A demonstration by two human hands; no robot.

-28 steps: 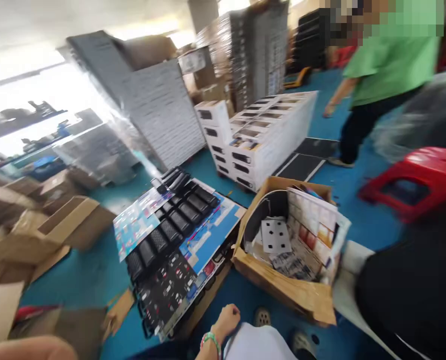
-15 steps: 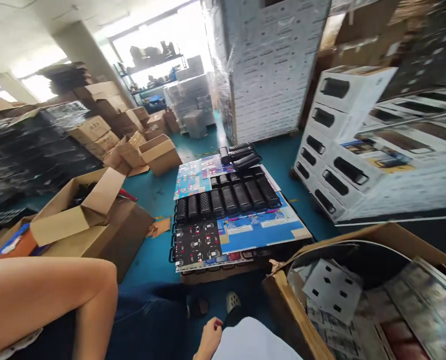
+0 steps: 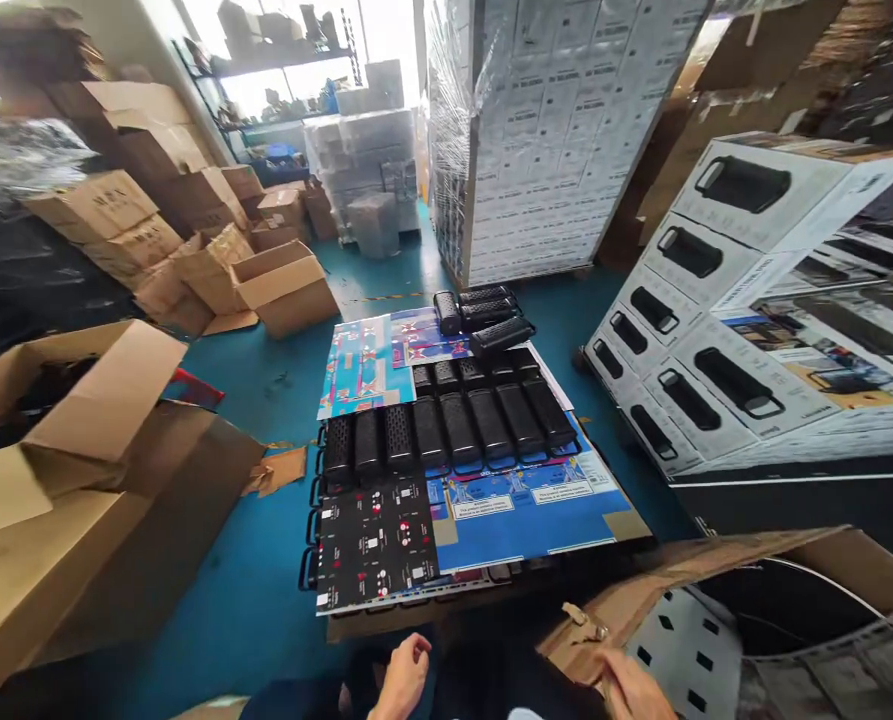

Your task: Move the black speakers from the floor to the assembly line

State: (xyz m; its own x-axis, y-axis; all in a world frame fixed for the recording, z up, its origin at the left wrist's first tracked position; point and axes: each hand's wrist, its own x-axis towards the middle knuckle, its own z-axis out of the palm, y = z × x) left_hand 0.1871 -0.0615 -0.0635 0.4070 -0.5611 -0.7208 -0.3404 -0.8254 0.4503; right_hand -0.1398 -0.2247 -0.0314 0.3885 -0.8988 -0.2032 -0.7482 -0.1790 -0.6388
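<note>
Low in the head view, my left hand (image 3: 405,676) is held in front of the stack, its fingers curled together and nothing visible in them. To the right, my right hand (image 3: 632,686) has its fingers closed at the torn rim of a large cardboard box (image 3: 641,582). White sheets with dark cutouts (image 3: 690,640) lie inside that box. Between the hands and the far boxes is a low stack topped with printed sheets (image 3: 521,515). Rows of black speakers (image 3: 457,428) lie on it, and a few loose ones (image 3: 501,336) rest at its far end.
At left stands an open brown carton (image 3: 183,510). Further back are more cartons (image 3: 285,285) and a tall wrapped pallet (image 3: 558,150). White speaker boxes (image 3: 705,340) are stacked at right. Blue floor (image 3: 266,380) shows between them.
The view has moved closer to the stack and tilted down. A bare arm at the left has left the view. My right hand has appeared at the right box's rim.
</note>
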